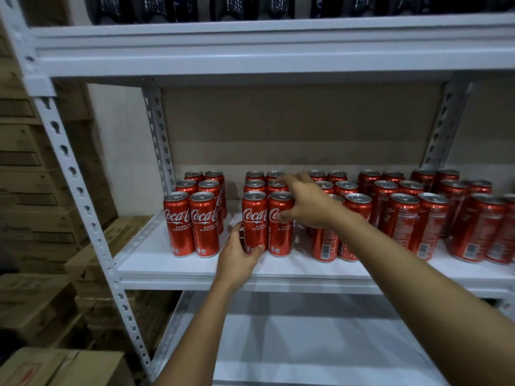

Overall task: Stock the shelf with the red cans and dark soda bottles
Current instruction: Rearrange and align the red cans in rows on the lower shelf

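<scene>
Head view, facing a white metal shelf unit (278,270) with slotted uprights.

Middle shelf: red cans stand upright in blocks. Left block (192,218), two wide and three deep, sits at about 9 o'clock from frame centre, logos facing out. Centre block (266,215), also two wide and three deep, stands just to its right with a bare gap of shelf between them. From 2 to 3 o'clock a looser crowd of cans (418,213) runs to the right edge, labels turned various ways, some showing barcodes.

Left hand (238,259): comes up from 6 o'clock, thumb and fingers curled round the base of the front-left can of the centre block (254,221); it grips that can low down. The can stands upright on the shelf, touching its neighbour.

Right hand (303,201): reaches in from 4 o'clock. Thumb presses the face of the front-right can (280,227) over the logo; the fingers curve over the tops of the cans behind it. Hand wraps the right flank of the centre block, holding the cans.

Top shelf at 12 o'clock: a row of dark bottles (250,8), only their lower parts in frame, blurred.

Lower shelf (306,344) at 6 o'clock: white board.

Brown cardboard cartons (33,218) are stacked along the left edge from 8 to 10 o'clock; another carton (64,366) sits at 7 o'clock. Brown board backs the middle shelf
</scene>
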